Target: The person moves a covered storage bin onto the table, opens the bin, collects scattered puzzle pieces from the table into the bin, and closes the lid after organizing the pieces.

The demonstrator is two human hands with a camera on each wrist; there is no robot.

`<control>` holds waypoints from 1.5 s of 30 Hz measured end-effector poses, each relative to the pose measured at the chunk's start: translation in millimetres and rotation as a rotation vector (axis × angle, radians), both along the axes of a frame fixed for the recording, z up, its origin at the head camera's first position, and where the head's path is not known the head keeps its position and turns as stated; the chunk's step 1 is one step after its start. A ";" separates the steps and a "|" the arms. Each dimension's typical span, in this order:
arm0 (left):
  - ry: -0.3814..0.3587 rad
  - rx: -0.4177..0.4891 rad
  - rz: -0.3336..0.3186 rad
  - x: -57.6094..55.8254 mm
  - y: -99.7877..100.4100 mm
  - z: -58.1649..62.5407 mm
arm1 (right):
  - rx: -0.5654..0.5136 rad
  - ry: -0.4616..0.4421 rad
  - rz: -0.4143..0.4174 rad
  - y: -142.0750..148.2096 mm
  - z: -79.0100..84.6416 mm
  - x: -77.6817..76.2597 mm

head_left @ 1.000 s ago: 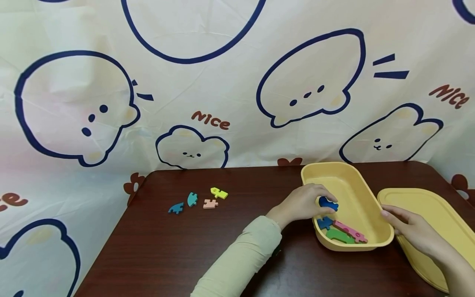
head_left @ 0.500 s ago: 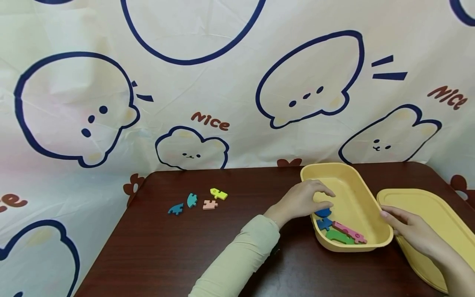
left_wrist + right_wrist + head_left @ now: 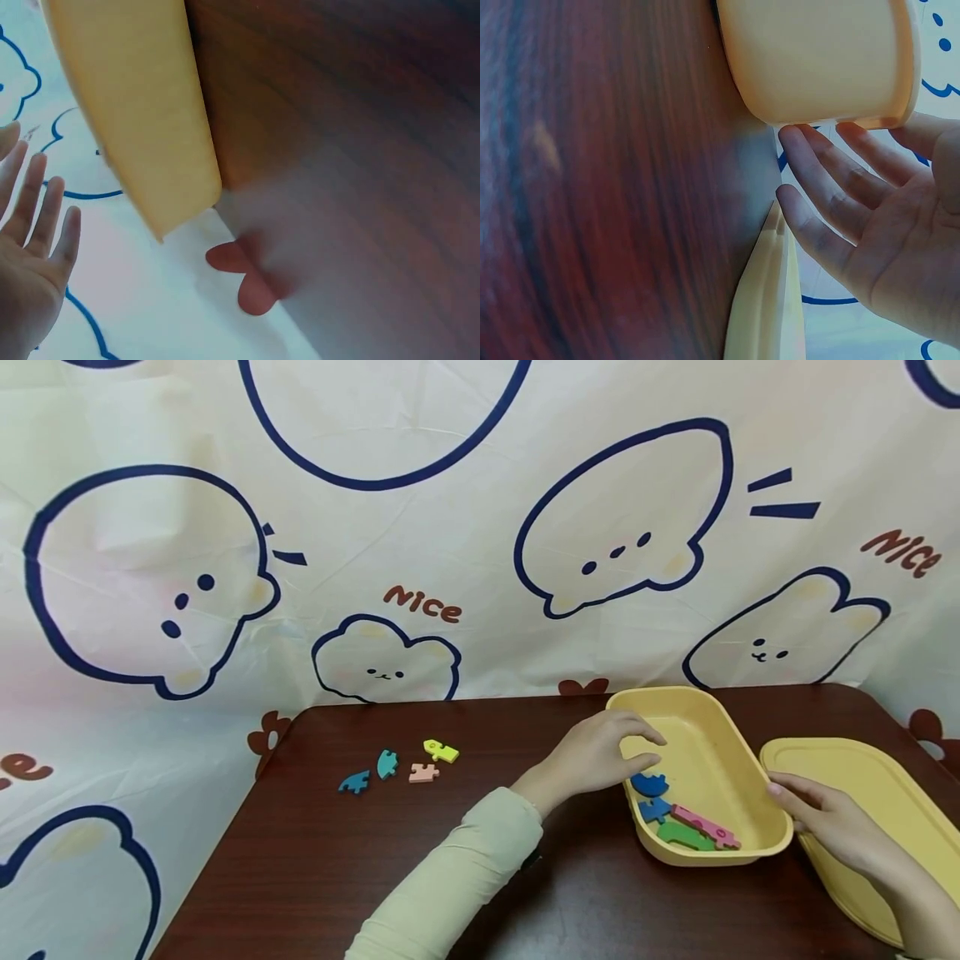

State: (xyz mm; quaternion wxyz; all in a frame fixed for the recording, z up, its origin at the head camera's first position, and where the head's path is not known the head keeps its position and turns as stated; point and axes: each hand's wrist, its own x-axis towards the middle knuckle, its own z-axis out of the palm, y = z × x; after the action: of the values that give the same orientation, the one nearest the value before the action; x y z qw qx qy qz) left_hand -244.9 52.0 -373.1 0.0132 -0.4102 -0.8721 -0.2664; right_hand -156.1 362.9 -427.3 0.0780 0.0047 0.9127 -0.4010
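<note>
Wide and empty, the left grip [image 3: 600,756] hangs over the yellow tub [image 3: 712,768], near a blue jigsaw piece [image 3: 649,786] inside. The right grip [image 3: 836,827], fingers loosely extended, touches the tub's right side, probably steadying it; four jigsaw pieces [image 3: 423,773] lie toward the far-left corner of the desk [image 3: 300,860].

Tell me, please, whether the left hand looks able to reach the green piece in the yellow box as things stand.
Probably yes: the left hand appears empty and is partly over the yellow box, where the green piece lies in open view, though the pink piece sits close by.
</note>
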 end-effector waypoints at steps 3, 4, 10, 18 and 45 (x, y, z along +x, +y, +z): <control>0.037 -0.010 0.005 3.5 -6.9 3.8 | -0.003 0.007 0.003 -0.5 0.4 0.0; 0.045 -0.014 0.008 4.2 -9.2 4.5 | -0.003 0.010 0.004 -0.7 0.5 0.1; 0.070 -0.033 -0.014 8.0 -20.7 7.9 | 0.001 0.023 0.003 -3.0 1.7 0.5; 0.139 -0.043 -0.009 12.9 -42.0 8.2 | -0.011 0.014 -0.007 -7.3 1.4 1.4; 0.144 0.082 0.085 24.6 -123.1 -4.6 | 0.003 0.017 0.001 -1.9 3.2 1.6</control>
State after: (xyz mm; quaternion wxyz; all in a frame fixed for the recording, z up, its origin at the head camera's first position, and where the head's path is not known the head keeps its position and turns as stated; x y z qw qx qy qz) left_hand -220.4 -71.1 -377.6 0.1037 -0.3901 -0.8739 -0.2710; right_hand -154.4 361.0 -424.1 0.0703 0.0011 0.9140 -0.3997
